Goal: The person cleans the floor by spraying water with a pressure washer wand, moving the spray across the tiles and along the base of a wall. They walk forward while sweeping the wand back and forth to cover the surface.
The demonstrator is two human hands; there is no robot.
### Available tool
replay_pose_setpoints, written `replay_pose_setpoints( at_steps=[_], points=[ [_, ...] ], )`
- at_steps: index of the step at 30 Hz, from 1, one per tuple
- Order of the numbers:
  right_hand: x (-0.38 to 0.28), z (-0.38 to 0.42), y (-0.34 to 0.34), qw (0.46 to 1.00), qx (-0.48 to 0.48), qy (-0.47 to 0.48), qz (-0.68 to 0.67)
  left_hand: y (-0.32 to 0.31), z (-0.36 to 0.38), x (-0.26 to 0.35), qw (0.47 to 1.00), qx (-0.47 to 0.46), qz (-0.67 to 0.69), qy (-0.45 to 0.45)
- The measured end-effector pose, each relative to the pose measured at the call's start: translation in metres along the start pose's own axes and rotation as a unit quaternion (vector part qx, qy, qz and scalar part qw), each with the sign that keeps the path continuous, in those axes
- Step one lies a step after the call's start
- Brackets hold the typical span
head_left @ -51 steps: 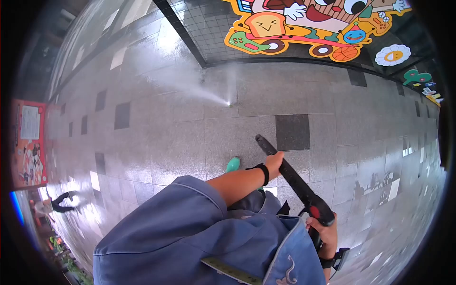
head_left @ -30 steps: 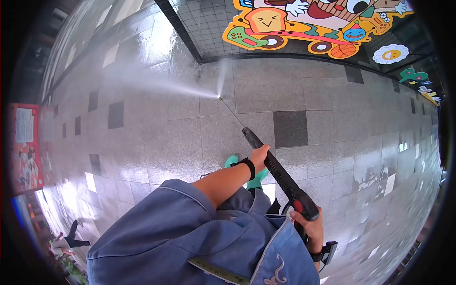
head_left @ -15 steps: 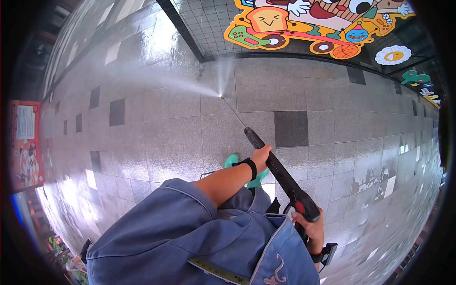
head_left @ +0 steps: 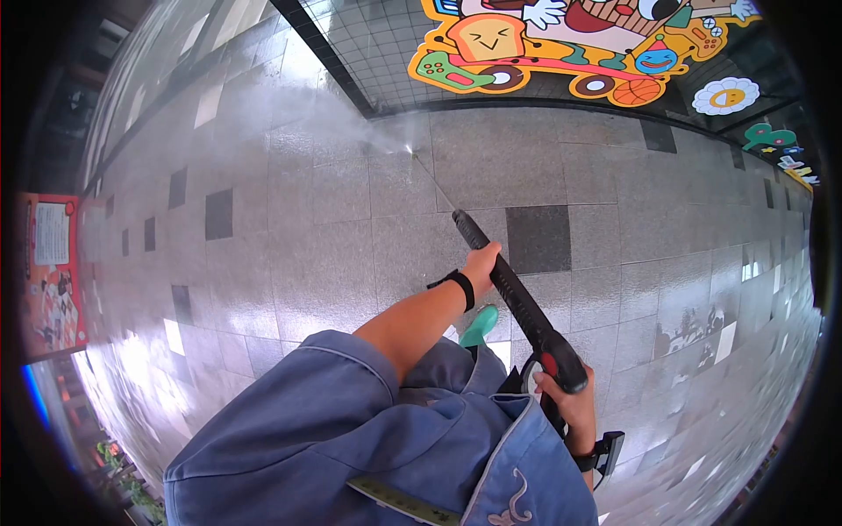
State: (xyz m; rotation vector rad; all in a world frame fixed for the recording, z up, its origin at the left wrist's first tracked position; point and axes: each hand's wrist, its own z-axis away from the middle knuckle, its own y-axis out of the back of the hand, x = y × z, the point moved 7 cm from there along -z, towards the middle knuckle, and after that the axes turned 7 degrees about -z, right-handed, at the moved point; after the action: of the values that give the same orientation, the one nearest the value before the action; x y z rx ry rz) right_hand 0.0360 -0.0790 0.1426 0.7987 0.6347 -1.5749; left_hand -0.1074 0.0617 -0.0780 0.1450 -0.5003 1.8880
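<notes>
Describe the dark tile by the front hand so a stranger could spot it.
Start at the big cartoon graphic up top, then drop to the grey paving below. Just right of the left hand on the black spray lance lies the dark square tile. Of the dark tiles, it is nearest the lance and looks largest.

Up at one o'clock, a big, bright cartoon cutout (head_left: 561,54) is showing off a slice of toast (head_left: 487,38) with a squinting face and an orange basketball (head_left: 638,92). A white daisy (head_left: 726,95) is smiling away at two o'clock, with a green leafy shape (head_left: 769,137) sitting just beyond it. Over at nine, a red poster board (head_left: 51,272) is displaying a white sheet (head_left: 52,233), and leafy plants (head_left: 140,496) are peeking in around eight.
</notes>
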Motion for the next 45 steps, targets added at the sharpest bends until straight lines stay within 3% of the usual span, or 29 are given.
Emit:
replay_pose_setpoints(
  at_steps=[9, 13, 16, 18, 21, 24, 29, 31, 33, 38, 40, 45],
  points=[
    [-0.029, -0.028, -0.003, 0.999, -0.014, 0.04, -0.013, -0.025, 0.005, 0.04, 0.999, -0.033, 0.023, 0.023],
    [-0.036, -0.043, -0.014, 0.998, -0.053, 0.039, -0.009, -0.004, -0.003, 0.039, 0.999, -0.022, 0.044, 0.014],
    [-0.034, -0.056, -0.03, 0.987, -0.082, 0.129, 0.047, 0.011, 0.01, 0.044, 0.998, -0.039, 0.052, -0.005],
    [-0.036, -0.05, -0.033, 0.988, -0.084, 0.123, 0.042, 0.011, 0.019, 0.047, 0.998, -0.034, 0.052, -0.013],
    [-0.047, -0.039, -0.031, 0.997, -0.065, 0.032, -0.002, -0.002, 0.005, 0.04, 0.993, -0.086, 0.085, -0.012],
    [-0.064, -0.045, -0.054, 0.996, -0.069, 0.045, 0.036, 0.007, 0.039, 0.073, 0.997, -0.035, 0.074, -0.008],
    [-0.075, -0.064, -0.12, 0.989, -0.108, 0.076, 0.065, 0.081, 0.029, 0.118, 0.995, -0.02, 0.101, -0.02],
    [-0.084, -0.062, -0.137, 0.991, -0.113, 0.037, 0.061, 0.091, 0.03, 0.126, 0.994, -0.012, 0.107, -0.015],
    [-0.092, -0.057, -0.149, 0.991, -0.107, 0.042, 0.07, 0.087, 0.027, 0.13, 0.993, -0.072, 0.093, -0.024],
    [-0.102, -0.055, -0.179, 0.99, -0.101, 0.038, 0.092, 0.112, 0.039, 0.152, 0.993, -0.048, 0.104, -0.014],
    [-0.105, -0.052, -0.185, 0.993, -0.09, -0.017, 0.076, 0.115, 0.046, 0.16, 0.993, -0.04, 0.113, -0.021],
    [-0.112, -0.047, -0.206, 0.989, -0.056, 0.056, 0.126, 0.106, 0.041, 0.174, 0.99, -0.09, 0.106, -0.028]
  ],
)
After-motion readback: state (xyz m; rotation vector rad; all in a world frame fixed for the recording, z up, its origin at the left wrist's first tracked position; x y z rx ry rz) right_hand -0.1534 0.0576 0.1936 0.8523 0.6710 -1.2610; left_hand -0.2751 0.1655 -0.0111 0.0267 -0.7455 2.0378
